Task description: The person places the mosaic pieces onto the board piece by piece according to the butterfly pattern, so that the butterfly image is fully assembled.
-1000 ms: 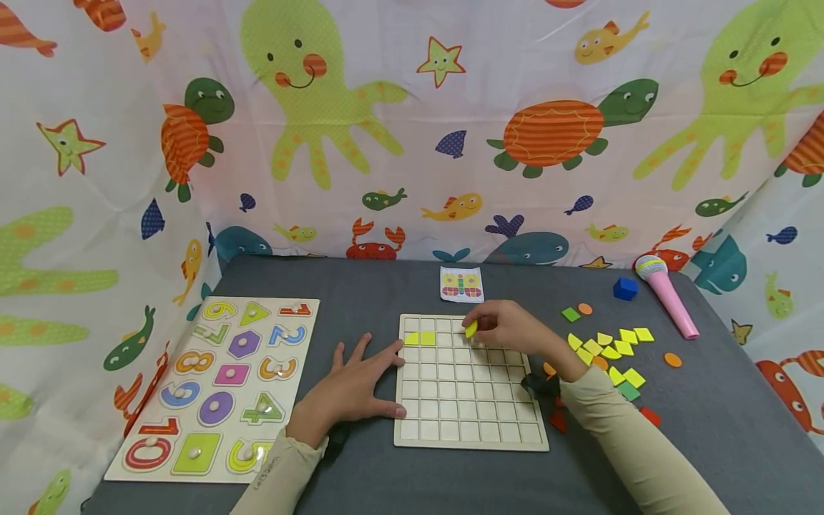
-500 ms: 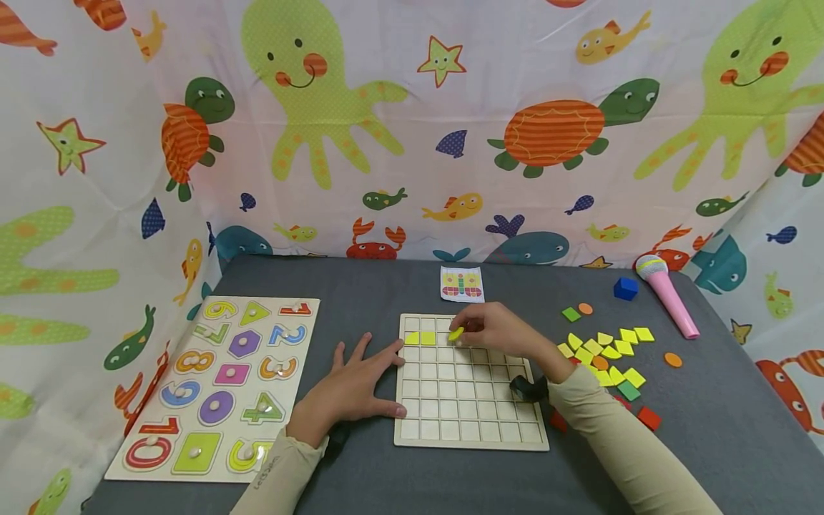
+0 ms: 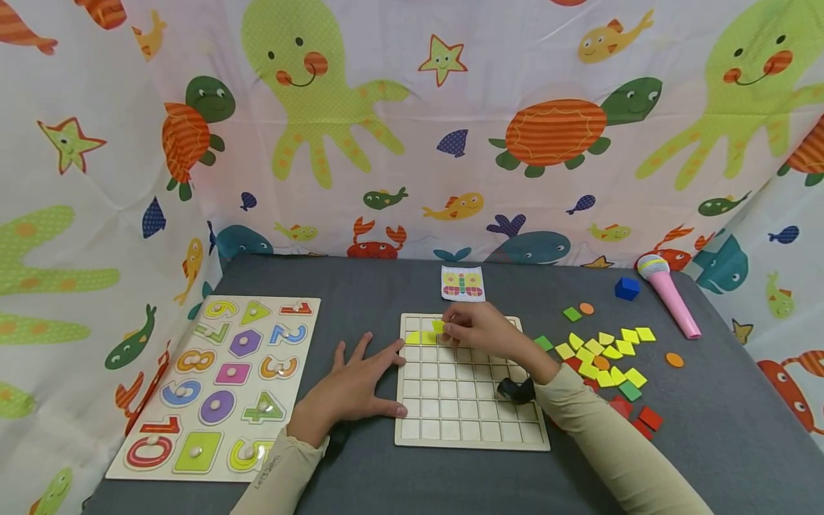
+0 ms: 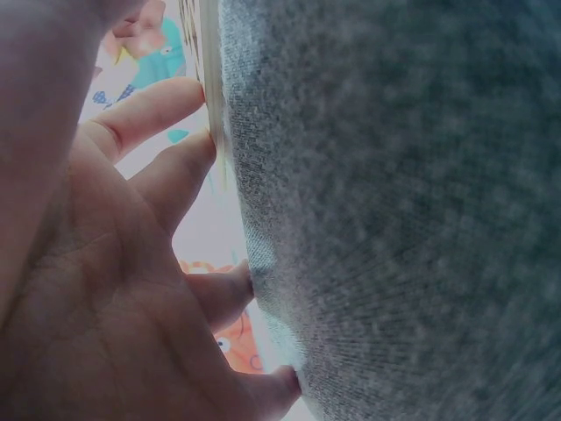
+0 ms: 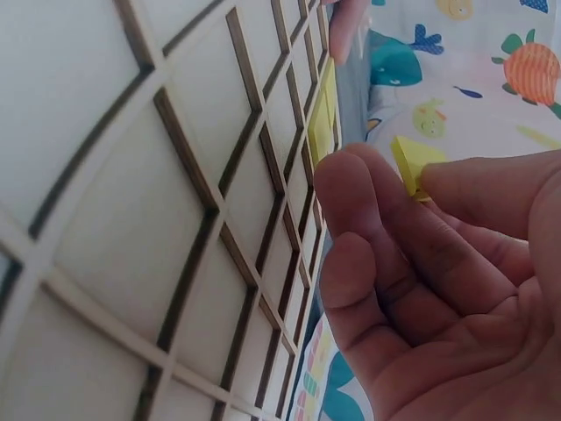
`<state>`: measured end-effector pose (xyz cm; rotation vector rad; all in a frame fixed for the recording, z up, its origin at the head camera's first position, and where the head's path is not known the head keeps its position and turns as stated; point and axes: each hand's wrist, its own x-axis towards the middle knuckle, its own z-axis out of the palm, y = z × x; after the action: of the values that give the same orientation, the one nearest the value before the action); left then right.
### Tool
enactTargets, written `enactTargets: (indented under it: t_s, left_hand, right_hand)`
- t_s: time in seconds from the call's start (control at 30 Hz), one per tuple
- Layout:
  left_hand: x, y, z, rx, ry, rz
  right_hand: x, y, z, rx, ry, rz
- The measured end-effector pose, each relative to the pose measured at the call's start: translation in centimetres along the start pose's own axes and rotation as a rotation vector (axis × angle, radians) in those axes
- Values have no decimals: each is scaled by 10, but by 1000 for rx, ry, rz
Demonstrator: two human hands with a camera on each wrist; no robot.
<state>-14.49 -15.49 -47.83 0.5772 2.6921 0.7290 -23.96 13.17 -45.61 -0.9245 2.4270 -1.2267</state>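
My right hand [image 3: 486, 332] is over the upper part of the wooden grid board [image 3: 470, 390] and pinches a yellow tile [image 3: 438, 326] between thumb and finger. In the right wrist view the pinched yellow tile [image 5: 416, 165] is tilted, apart from the grid. Two yellow tiles [image 3: 420, 337] lie side by side in cells near the board's upper left, just left of the held one. My left hand [image 3: 354, 386] lies with fingers spread, thumb and index finger touching the board's left edge. In the left wrist view, fingertips [image 4: 195, 92] meet that edge.
Loose yellow tiles [image 3: 608, 350], red tiles [image 3: 650, 418], green ones and orange discs [image 3: 674, 360] lie right of the board. A butterfly pattern card [image 3: 462, 284] sits behind it. A number puzzle [image 3: 225, 386] stands left; a blue cube [image 3: 627, 288] and pink microphone [image 3: 669, 297] are back right.
My right hand has moved left across the board's upper rows with the yellow tile, now close to the two placed tiles. The left hand has stayed at the board's edge.
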Motion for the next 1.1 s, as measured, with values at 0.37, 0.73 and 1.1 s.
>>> enactTargets:
  t_s: [0.37,0.73,1.1]
  left_hand:
    - [-1,0,-1,-8,-9,4]
    - [0,-1,-2,-9,-17,3]
    - [1,0,-1,0,-16,-3]
  right_hand:
    - [-1,-1,4,-4,34,33]
    - [-3,5,7,-108,97,61]
    - [-2,8,9,-235,63,32]
